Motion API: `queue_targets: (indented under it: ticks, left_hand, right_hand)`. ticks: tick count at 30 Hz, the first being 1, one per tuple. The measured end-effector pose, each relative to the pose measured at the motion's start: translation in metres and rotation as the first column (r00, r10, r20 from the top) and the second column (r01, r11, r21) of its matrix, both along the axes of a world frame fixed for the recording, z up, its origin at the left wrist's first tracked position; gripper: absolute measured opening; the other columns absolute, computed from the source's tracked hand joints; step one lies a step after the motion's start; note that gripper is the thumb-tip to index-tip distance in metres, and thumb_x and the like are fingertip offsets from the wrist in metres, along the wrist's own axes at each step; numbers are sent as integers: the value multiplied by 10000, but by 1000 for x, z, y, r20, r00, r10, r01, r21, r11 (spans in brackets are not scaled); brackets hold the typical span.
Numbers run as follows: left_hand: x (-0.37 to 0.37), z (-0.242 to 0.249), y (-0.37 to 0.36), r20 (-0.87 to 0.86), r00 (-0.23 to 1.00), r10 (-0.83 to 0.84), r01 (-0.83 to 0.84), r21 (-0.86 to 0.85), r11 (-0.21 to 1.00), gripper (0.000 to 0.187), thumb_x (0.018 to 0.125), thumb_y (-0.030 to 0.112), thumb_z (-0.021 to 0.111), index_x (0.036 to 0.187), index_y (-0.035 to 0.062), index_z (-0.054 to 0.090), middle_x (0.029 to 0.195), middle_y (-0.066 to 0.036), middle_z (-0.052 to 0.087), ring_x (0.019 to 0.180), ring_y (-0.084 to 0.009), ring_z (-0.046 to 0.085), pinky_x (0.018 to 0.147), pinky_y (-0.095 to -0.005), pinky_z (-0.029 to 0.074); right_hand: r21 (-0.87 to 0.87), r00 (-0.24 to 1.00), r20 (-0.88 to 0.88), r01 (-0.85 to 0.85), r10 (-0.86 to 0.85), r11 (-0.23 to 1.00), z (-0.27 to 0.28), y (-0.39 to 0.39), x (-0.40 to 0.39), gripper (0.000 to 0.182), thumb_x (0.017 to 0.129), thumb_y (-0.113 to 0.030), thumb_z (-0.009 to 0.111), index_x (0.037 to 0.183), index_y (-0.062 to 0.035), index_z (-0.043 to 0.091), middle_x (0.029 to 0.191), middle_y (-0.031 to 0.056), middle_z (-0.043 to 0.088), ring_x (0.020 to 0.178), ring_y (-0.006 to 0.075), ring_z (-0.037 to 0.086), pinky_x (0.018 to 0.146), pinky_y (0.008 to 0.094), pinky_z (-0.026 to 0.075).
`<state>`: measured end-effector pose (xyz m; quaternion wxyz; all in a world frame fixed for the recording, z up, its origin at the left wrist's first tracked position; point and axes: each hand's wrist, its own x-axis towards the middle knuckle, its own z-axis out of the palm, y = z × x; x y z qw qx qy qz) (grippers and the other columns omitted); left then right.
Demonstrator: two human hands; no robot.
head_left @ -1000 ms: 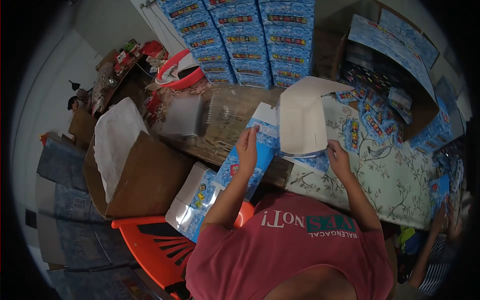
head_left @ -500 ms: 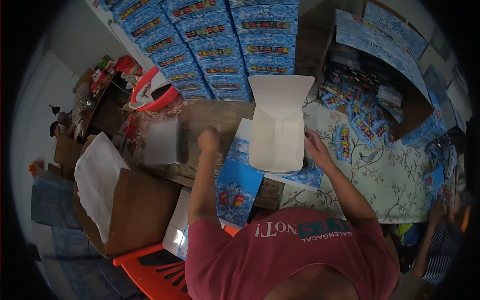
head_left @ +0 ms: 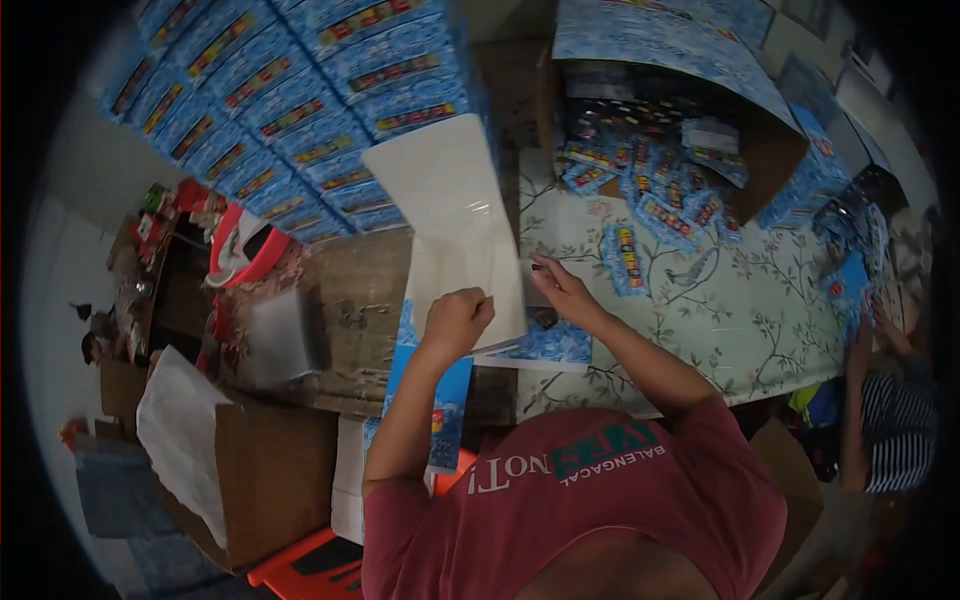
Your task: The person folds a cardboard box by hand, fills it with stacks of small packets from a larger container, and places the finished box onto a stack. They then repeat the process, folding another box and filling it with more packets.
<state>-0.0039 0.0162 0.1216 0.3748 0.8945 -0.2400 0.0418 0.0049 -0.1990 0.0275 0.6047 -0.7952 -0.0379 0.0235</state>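
Observation:
A white-inside cardboard box point(head_left: 470, 260) stands with its lid raised on the table, on top of blue printed card sheets point(head_left: 560, 343). My left hand point(head_left: 458, 318) is closed in a fist over the box's near left part; whatever its curled fingers hold, if anything, is hidden. Just off the right side of the box, my right hand point(head_left: 568, 292) is open, its fingers stretched toward the wall. A blue printed flap point(head_left: 450, 400) hangs over the table's front edge below my left wrist.
Stacked blue printed boxes point(head_left: 290, 110) rise at the back left. A large carton point(head_left: 770, 165) spills blue packets point(head_left: 665, 215) onto the floral tablecloth point(head_left: 720, 330). A clear plastic stack point(head_left: 283, 335) lies left. At far right are another person's hands point(head_left: 885, 325).
My left hand has moved right onto the box. The box now looks turned and narrower. My right hand stays beside it, and the whole view has shifted.

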Motion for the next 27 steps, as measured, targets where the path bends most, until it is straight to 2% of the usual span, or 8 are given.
queue_targets:
  ticks: [2, 6, 8, 11, 14, 18, 21, 27]
  left_hand:
    - [24, -35, 3, -111, 993, -47, 95, 477, 874, 223, 808, 180, 546, 698, -5, 601, 714, -183, 612, 686, -375, 597, 628, -461, 468]
    - [55, -102, 20, -275, 950, -144, 278, 548, 788, 252, 796, 212, 539, 679, 1, 614, 720, -173, 631, 696, -375, 607, 665, -471, 486]
    - [63, -107, 21, -605, 794, 64, 320, 505, 802, 226, 809, 195, 527, 737, 11, 636, 775, -178, 636, 751, -361, 619, 697, -445, 494]
    - [41, -62, 3, -264, 945, 194, -38, 499, 866, 246, 824, 215, 532, 940, 22, 633, 946, -215, 617, 901, -363, 597, 780, -427, 483]
    - [37, -99, 22, -24, 997, 72, -55, 416, 907, 375, 826, 229, 566, 1139, 24, 538, 1135, -240, 537, 1055, -390, 517, 854, -456, 442]
    - [41, -106, 30, -49, 992, -113, 121, 544, 831, 538, 795, 242, 627, 1241, 5, 440, 1227, -251, 471, 1153, -432, 430, 927, -487, 391]
    - [46, -74, 17, -243, 969, 52, 64, 444, 894, 645, 787, 274, 636, 1299, -20, 377, 1287, -272, 413, 1207, -437, 387, 976, -513, 348]
    - [75, -100, 28, -243, 969, -49, 211, 709, 672, 870, 767, 480, 618, 1357, -62, 277, 1372, -362, 241, 1273, -520, 249, 1000, -631, 238]
  right_hand:
    - [119, 996, 86, 12, -22, 993, -13, -24, 3, 410, 955, -307, 493, 1276, -56, 452, 1126, 108, 583, 1040, 158, 555, 891, 286, 426]
    - [4, 969, 135, 209, -208, 978, -22, -93, 32, 424, 916, -304, 561, 1211, -10, 480, 1039, 153, 622, 956, 221, 624, 786, 318, 492]
    - [-1, 948, 209, 247, -242, 969, -22, -126, 56, 446, 892, -330, 589, 1187, -7, 501, 1036, 167, 623, 931, 251, 634, 756, 339, 500]
    - [-390, 877, 351, 456, -329, 800, -23, -167, 118, 523, 799, -296, 666, 1197, -6, 489, 1028, 184, 607, 936, 331, 607, 744, 407, 501]
    - [-546, 790, 575, 565, -213, 619, -19, -178, 181, 578, 759, -255, 690, 1235, -22, 460, 1051, 174, 583, 964, 356, 572, 759, 419, 496]
    - [-675, 761, 641, 619, -97, 402, -4, -157, 252, 657, 720, -225, 708, 1288, -52, 426, 1205, 162, 485, 1112, 358, 459, 937, 531, 369]
    - [-865, 896, 441, 441, -56, 242, -4, -150, 296, 611, 750, -231, 649, 1295, -77, 421, 1241, 165, 461, 1153, 355, 428, 889, 558, 380]
    - [-803, 802, 591, 595, -90, 29, -45, -147, 351, 514, 782, -232, 559, 1271, -119, 447, 1147, 139, 505, 1108, 342, 465, 820, 576, 398]
